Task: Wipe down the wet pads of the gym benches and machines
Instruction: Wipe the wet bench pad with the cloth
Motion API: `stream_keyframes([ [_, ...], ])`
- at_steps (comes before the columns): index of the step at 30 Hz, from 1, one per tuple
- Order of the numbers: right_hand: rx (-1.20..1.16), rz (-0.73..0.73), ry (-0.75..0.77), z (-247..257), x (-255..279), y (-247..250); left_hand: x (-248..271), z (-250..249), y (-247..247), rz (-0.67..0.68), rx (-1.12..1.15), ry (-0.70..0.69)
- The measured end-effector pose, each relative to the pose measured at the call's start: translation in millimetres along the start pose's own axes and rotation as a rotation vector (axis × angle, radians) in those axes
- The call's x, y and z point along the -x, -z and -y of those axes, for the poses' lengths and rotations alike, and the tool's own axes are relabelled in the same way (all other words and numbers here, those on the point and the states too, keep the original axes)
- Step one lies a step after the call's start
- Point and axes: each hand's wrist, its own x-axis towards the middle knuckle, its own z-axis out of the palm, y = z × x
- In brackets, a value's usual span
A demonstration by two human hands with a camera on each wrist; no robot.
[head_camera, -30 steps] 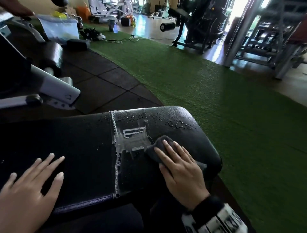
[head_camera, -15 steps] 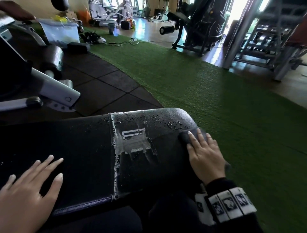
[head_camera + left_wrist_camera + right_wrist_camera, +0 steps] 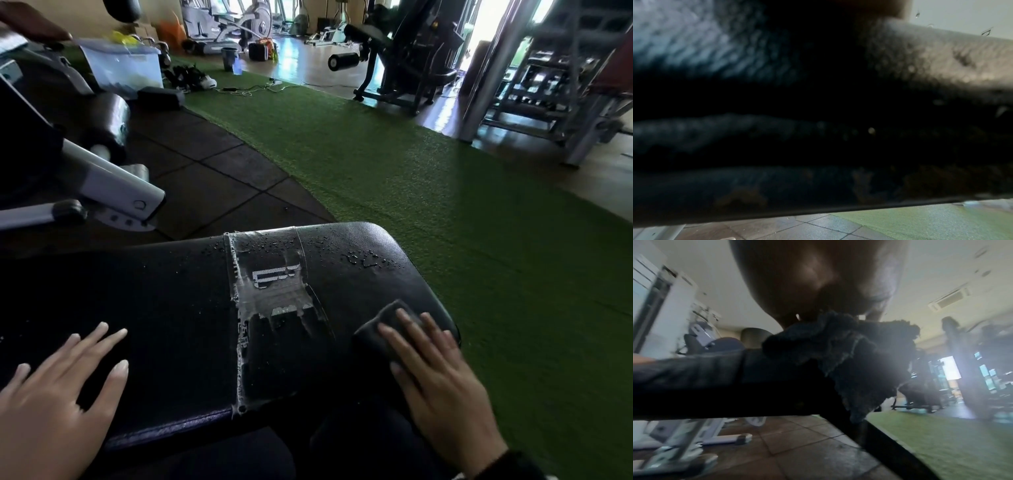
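A black padded bench pad (image 3: 171,308) fills the near part of the head view, with a worn strip of clear tape (image 3: 274,284) across it and water droplets (image 3: 370,258) near its far right corner. My right hand (image 3: 421,339) lies flat with straight fingers on a dark folded cloth (image 3: 380,329), pressing it onto the pad's right end. In the right wrist view the cloth (image 3: 838,356) bunches under the palm and hangs over the pad's edge (image 3: 715,374). My left hand (image 3: 72,363) rests flat on the pad's left part, fingers spread. The left wrist view shows only dark pad leather (image 3: 920,61).
Green turf (image 3: 445,205) runs along the bench's right side, dark rubber tiles (image 3: 212,178) beyond it. A grey machine arm with a roller pad (image 3: 109,178) stands at the left. A clear plastic bin (image 3: 123,68), shoes and cables lie farther back, and racks (image 3: 548,85) stand at the right.
My right hand slid the cloth from beside the tape to the pad's far right, then drew it back toward the near right edge. The left hand stayed put.
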Motion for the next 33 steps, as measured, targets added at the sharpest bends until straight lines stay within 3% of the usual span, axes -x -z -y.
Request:
stream_keyframes([
  [4, 0.048, -0.008, -0.247, -24.5, -32.4, -3.3, 0.1, -4.3, 2.3, -0.011, -0.018, -0.009],
  [7, 0.082, 0.015, -0.308, -9.5, -65.1, -10.9, 0.1, -6.2, 3.4, -0.010, -0.011, -0.006],
  [11, 0.027, -0.017, -0.169, 46.4, -83.6, -17.4, -0.1, -8.6, 4.5, -0.010, 0.003, 0.001],
  [15, -0.072, -0.066, 0.035, 94.9, -59.2, -22.3, 0.0, -6.6, 5.3, 0.000, -0.014, 0.002],
  [20, -0.092, -0.042, 0.256, 67.6, -10.7, -13.0, -0.2, -3.9, -0.6, -0.014, 0.031, 0.005],
  [22, -0.068, -0.050, 0.279, 44.6, 2.5, -11.3, -0.6, 4.4, -2.0, -0.022, 0.016, 0.006],
  [25, -0.062, -0.048, 0.167, 9.8, 8.8, -8.5, -3.5, 18.5, -4.1, 0.019, -0.079, -0.033],
  [33, -0.192, -0.023, -0.155, -41.3, -18.4, 3.7, 2.5, -3.3, -3.6, -0.010, 0.036, 0.002],
])
